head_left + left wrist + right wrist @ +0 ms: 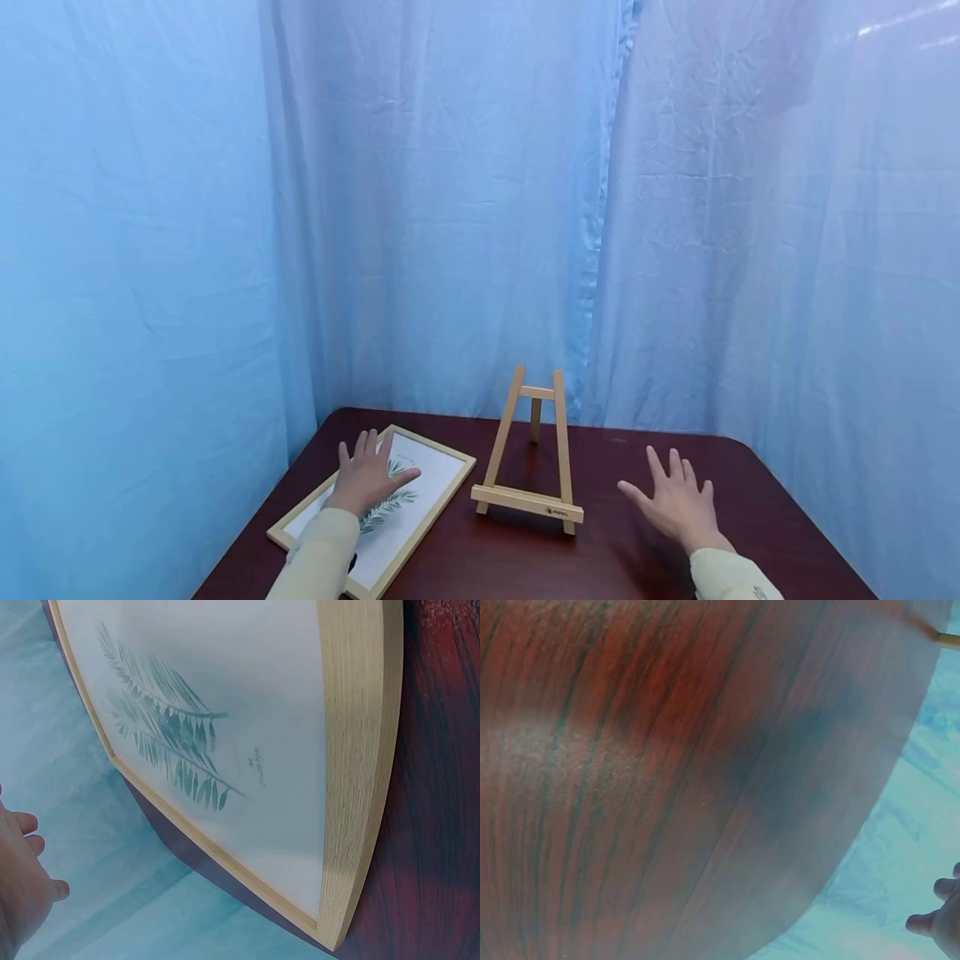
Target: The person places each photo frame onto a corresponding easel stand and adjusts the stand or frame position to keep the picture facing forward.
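On the left of the table lies a framed print (pixel 420 521) with a pale wood frame and green leaf sprigs on white. My left hand (pixel 367 477) is held over it with fingers spread, holding nothing. In the left wrist view the print (pixel 277 697) fills the middle, and the left hand (pixel 26 881) shows at the left edge. A small wooden easel (pixel 527 500) stands upright at the table's middle, its ledge facing me. Right of the easel, my right hand (pixel 681 504) is raised above the table, fingers spread and holding nothing. Its fingertips (pixel 921 924) appear at the right wrist view's lower right.
The dark red-brown wood table (pixel 622 467) has rounded far corners. Light blue curtains (pixel 450 208) hang behind it and along both sides. One end of a thin wooden piece (pixel 949 640) shows at the right wrist view's upper right.
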A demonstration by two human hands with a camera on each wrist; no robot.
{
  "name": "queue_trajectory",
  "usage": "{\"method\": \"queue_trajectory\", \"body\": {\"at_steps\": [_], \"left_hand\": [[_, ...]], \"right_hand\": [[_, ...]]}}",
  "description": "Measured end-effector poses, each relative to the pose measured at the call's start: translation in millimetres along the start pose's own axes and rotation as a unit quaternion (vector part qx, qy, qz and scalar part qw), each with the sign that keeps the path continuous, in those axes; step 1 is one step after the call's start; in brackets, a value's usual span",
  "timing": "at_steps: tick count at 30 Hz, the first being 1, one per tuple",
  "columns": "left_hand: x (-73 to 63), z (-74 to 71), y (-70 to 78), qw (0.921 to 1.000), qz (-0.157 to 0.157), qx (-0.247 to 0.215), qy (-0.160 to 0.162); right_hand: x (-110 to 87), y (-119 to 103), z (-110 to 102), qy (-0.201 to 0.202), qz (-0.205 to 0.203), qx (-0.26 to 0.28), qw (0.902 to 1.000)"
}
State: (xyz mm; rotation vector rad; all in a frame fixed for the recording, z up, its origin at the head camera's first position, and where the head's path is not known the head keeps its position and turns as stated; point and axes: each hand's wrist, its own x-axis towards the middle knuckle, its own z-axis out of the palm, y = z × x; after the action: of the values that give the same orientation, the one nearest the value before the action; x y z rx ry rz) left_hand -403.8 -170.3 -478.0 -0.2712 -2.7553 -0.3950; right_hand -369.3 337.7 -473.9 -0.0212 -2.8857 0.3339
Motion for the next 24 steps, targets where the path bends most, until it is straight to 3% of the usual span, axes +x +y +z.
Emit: {"method": "queue_trajectory", "body": {"at_steps": [11,24], "left_hand": [[0.9,-6.9,-2.4,0.9993,-0.02,-0.016,-0.026],[0.9,-13.2,-8.9,0.9991,-0.032,-0.018,-0.021]], "right_hand": [[-0.1,-16.5,-8.6,-0.001,-0.003,0.008,1.0],[3.4,-39.2,-13.9,0.014,-0.015,0.021,0.9996]]}}
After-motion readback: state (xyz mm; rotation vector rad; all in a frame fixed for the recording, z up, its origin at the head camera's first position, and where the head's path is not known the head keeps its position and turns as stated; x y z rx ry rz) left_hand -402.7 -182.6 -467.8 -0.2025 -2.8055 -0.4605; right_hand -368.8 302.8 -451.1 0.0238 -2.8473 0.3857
